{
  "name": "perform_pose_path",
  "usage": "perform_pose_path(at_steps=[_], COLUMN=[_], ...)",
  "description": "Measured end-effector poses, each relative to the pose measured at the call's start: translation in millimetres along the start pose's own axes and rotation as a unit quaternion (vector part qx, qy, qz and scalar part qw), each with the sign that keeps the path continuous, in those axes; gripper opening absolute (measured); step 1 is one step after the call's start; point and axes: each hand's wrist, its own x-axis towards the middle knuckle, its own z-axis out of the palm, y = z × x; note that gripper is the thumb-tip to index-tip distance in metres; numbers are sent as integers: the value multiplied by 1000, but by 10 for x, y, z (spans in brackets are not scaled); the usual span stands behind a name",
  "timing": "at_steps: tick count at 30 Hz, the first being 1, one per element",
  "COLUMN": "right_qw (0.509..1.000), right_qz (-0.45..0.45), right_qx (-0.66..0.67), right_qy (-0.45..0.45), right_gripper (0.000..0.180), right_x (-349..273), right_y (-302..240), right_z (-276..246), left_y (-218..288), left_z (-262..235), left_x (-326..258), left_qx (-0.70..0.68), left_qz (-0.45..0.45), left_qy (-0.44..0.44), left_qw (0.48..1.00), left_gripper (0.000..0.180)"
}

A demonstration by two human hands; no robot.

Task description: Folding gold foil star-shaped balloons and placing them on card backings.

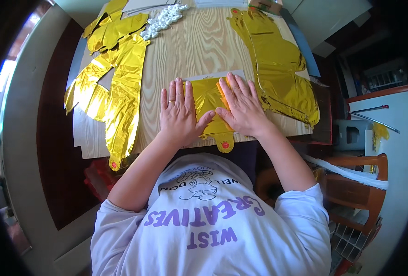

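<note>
A folded gold foil balloon (pixel 206 103) lies at the table's near edge, its round tab with a red spot hanging toward me. My left hand (pixel 178 117) rests flat on its left side, fingers stretched out and a ring on one of them. On the right side my right hand (pixel 244 109) presses down, also flat with fingers extended. Something orange (pixel 222 91) shows along that hand's inner edge; its kind is mostly hidden. Beyond the folded foil, a pale flat strip (pixel 213 76) sticks out from under it.
Unfolded gold foil balloons lie on the wood-grain table (pixel 199 46), a stack on the left (pixel 123 87) and another on the right (pixel 280 64). A bunch of white bundles (pixel 162 20) sits at the far left. A wooden chair (pixel 360 193) stands at my right.
</note>
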Motion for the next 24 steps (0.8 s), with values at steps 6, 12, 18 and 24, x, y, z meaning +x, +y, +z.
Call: perform_pose_path(at_steps=[6, 12, 18, 24], right_qw=[899, 971, 1000, 1000], right_qz=[70, 40, 14, 4], right_qx=[432, 231, -18, -1], right_qy=[-4, 34, -7, 10], right_gripper=[79, 76, 73, 75], right_x=[108, 175, 152, 155], right_y=[291, 8, 4, 44], right_z=[-429, -715, -45, 33], left_y=[35, 39, 34, -73], left_z=[-5, 8, 9, -10], left_x=[6, 14, -3, -17], left_qx=[6, -2, -21, -122], left_qz=[-20, -29, -27, -34], left_qy=[-2, -1, 8, 8], left_qw=[1000, 1000, 999, 992], left_gripper=[98, 98, 97, 94])
